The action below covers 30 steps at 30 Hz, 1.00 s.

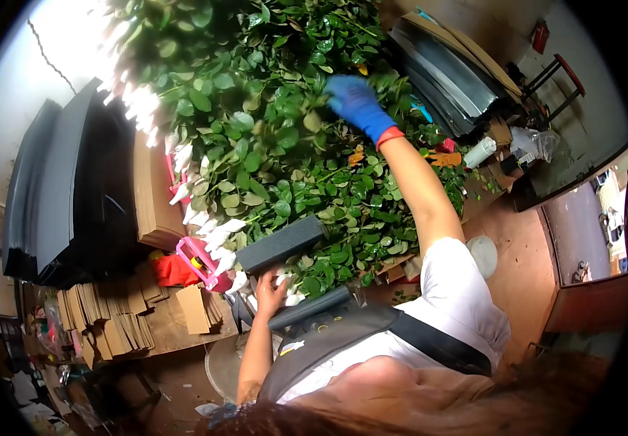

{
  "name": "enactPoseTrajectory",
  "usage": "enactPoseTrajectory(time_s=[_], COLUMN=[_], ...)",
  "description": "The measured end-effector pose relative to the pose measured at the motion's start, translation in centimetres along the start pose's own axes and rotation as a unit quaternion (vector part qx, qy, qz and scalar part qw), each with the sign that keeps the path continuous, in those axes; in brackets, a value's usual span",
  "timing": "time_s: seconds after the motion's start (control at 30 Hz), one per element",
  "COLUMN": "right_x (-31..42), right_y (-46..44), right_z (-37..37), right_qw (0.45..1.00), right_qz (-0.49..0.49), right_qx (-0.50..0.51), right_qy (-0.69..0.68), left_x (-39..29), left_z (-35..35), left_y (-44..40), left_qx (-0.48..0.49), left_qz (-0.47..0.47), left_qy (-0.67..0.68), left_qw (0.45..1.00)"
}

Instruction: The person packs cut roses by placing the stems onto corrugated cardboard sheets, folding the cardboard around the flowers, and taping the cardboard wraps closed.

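Observation:
A large heap of leafy green rose stems (285, 116) fills the work surface, their heads in white covers (219, 232) pointing left. My right hand (354, 102), in a blue glove with a red cuff, reaches in among the leaves at the far side; motion blurs its fingers. My bare left hand (270, 293) is closed round a white-covered rose bud (282, 277) near my body, its fingertips partly hidden. Just above it lies a dark grey corrugated cardboard piece (281, 243). Another grey cardboard piece (310, 309) rests close against my apron.
Tall dark grey cardboard sheets (56, 182) stand at left. A pink tape dispenser (205, 265) and cut brown cardboard pieces (110, 312) lie on the left side. More stacked sheets (452, 73) lean at back right. A white round lid or bucket (482, 256) is on the floor.

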State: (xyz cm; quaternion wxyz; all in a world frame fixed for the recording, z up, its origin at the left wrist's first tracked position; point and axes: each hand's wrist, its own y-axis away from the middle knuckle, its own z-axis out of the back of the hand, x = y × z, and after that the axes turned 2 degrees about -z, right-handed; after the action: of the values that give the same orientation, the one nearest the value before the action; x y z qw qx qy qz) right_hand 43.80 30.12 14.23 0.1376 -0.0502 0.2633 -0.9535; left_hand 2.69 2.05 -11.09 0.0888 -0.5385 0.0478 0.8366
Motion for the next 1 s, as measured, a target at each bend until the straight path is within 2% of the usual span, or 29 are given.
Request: enactPoseTrajectory(time_s=[0.03,0.07,0.13,0.17,0.2,0.27,0.33,0.4,0.47,0.53,0.6,0.63,0.67,0.7,0.73,0.8,0.83,0.87,0.9,0.93,0.97,1.0], right_x=[0.2,0.4,-0.9,-1.4,-3.1,-2.4,-1.5,-0.6,-0.6,-2.3,-2.5,-3.0,-3.4,-3.9,-3.1,0.3,3.5,5.9,11.4,14.2,18.3,20.9], right_y=[-0.1,0.0,0.5,1.4,1.9,3.1,6.2,10.5,15.3,21.5,26.0,28.1,30.3,31.8,32.4,31.1,28.3,27.5,25.1,25.2,24.2,23.6], right_z=[2.2,3.9,3.6,2.9,1.9,5.6,9.7,12.0,12.4,10.0,8.1,6.1,4.0,2.6,2.7,3.5,5.1,5.1,7.2,5.3,5.3,4.2], right_qw=[0.987,0.949,0.983,0.993,0.998,0.969,0.957,0.976,0.993,0.993,0.977,0.970,0.961,0.959,0.949,0.919,0.920,0.960,0.936,0.948,0.925,0.886], right_qz=[0.007,0.015,0.018,0.016,-0.003,-0.032,-0.036,0.006,-0.026,-0.041,-0.055,-0.077,-0.104,-0.090,-0.097,-0.109,-0.147,-0.109,-0.159,-0.029,0.001,-0.027], right_qx=[-0.156,-0.307,-0.175,-0.106,-0.050,-0.241,-0.275,-0.215,-0.102,-0.023,0.142,0.182,0.217,0.270,0.292,0.316,0.343,0.257,0.278,0.200,0.224,0.341], right_qy=[0.036,0.071,0.058,0.048,0.024,-0.037,0.080,0.034,-0.056,-0.104,-0.151,-0.143,-0.133,0.009,0.075,0.208,0.118,-0.012,-0.148,-0.246,-0.307,-0.313], left_x=[0.6,1.0,1.1,1.0,2.0,2.2,5.7,3.8,3.9,6.5,10.1,10.0,7.7,5.3,1.6,2.2,1.6,1.0,1.5,0.4,0.4,0.6], left_z=[-0.1,0.0,-0.3,-0.2,-0.2,-0.3,-1.4,-1.0,-1.0,-1.4,-2.4,-2.7,-2.0,-1.2,0.0,-0.3,-0.1,-0.1,0.0,0.6,0.4,0.2], left_y=[0.0,-0.1,-0.3,-0.2,-0.2,-0.3,-0.3,-0.1,-0.1,-0.3,0.1,0.3,0.2,0.0,-0.4,-0.5,-0.5,-0.5,-0.8,-1.1,-1.0,-0.7], left_qx=[0.000,0.003,0.007,0.025,0.029,0.016,0.026,0.019,0.018,0.005,0.021,0.060,0.070,0.078,0.058,0.036,0.021,0.007,0.085,0.121,0.076,0.030], left_qz=[-0.019,-0.031,-0.055,-0.013,-0.011,-0.028,0.004,0.016,0.015,-0.091,-0.071,0.019,0.047,0.075,0.044,-0.033,-0.053,-0.074,0.019,0.022,-0.037,-0.095], left_qy=[-0.027,-0.042,-0.071,-0.012,-0.053,-0.054,0.007,-0.013,-0.049,-0.096,-0.124,-0.035,-0.019,-0.005,-0.068,-0.117,-0.115,-0.112,-0.086,-0.135,-0.140,-0.142], left_qw=[0.999,0.999,0.996,1.000,0.998,0.998,1.000,1.000,0.999,0.991,0.990,0.997,0.996,0.994,0.995,0.992,0.992,0.991,0.992,0.983,0.987,0.985])
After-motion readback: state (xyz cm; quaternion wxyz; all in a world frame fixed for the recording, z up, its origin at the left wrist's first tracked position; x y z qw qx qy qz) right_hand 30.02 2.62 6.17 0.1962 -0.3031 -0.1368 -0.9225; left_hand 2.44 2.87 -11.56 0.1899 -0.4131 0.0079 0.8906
